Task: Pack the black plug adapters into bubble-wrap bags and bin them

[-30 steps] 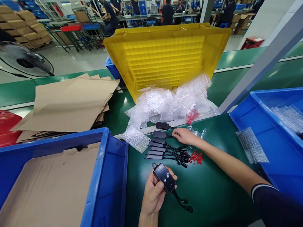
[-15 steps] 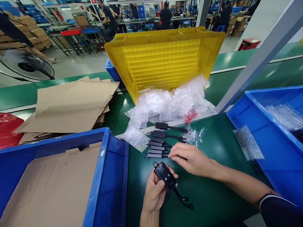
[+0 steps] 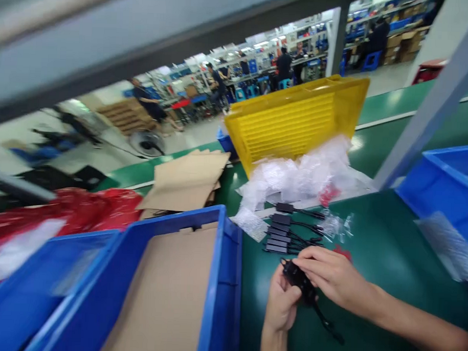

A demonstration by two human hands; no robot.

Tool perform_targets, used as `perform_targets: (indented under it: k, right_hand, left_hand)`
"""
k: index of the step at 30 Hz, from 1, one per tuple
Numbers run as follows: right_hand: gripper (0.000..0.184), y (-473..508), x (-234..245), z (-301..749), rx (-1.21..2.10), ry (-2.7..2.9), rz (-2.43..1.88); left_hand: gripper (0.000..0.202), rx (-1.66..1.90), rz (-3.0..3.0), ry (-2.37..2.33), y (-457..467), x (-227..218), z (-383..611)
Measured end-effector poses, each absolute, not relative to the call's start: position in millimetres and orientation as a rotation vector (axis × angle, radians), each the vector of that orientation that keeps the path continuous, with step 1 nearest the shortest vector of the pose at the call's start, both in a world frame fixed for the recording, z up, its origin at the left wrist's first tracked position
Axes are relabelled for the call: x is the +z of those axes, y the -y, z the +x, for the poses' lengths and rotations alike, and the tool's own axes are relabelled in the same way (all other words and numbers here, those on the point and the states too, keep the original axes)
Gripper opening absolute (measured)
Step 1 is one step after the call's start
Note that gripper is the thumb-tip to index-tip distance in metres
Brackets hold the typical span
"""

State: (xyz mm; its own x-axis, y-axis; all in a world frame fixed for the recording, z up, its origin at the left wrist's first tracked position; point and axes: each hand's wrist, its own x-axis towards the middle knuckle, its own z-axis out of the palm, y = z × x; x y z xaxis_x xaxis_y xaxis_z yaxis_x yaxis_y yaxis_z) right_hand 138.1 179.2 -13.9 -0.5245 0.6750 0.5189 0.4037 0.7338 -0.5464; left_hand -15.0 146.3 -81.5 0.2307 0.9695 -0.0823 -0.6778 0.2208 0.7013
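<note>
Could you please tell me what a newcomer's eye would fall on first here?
Probably the big yellow crate, tilted above and right of centre, with bubble wrap heaped at its lower edge. Next, at lower right, the left hand holds a black device, with the right hand at its upper end. The blue bin left of the hands, with cardboard inside, also stands out.

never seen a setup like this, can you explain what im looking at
There is no machine, just a person's two bare hands. Every picture comes from one head-worn camera looking forward and down. The left hand has a black device in its grip; the right hand is close against it, though blur hides whether it holds anything. On the green table, similar black devices lie lined up near whitish plastic wrap and red bits. Behind is a tilted yellow crate; to the left, a blue bin with cardboard inside.
</note>
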Motion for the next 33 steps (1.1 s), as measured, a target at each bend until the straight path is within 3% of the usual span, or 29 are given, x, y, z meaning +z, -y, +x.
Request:
perform_targets:
  k: [17, 33]
  right_hand:
    - [0.024, -170.2, -13.9, 133.9, 0.376, 2.111, -0.771]
    - [0.023, -160.3, -14.7, 128.6, 0.607, 2.012, -0.896]
  left_hand:
    - [0.057, 1.300, 0.574, -0.501, -146.5, -72.2, -11.5]
    - [0.059, 1.302, 0.647, -0.728, -150.4, -76.3, -21.0]
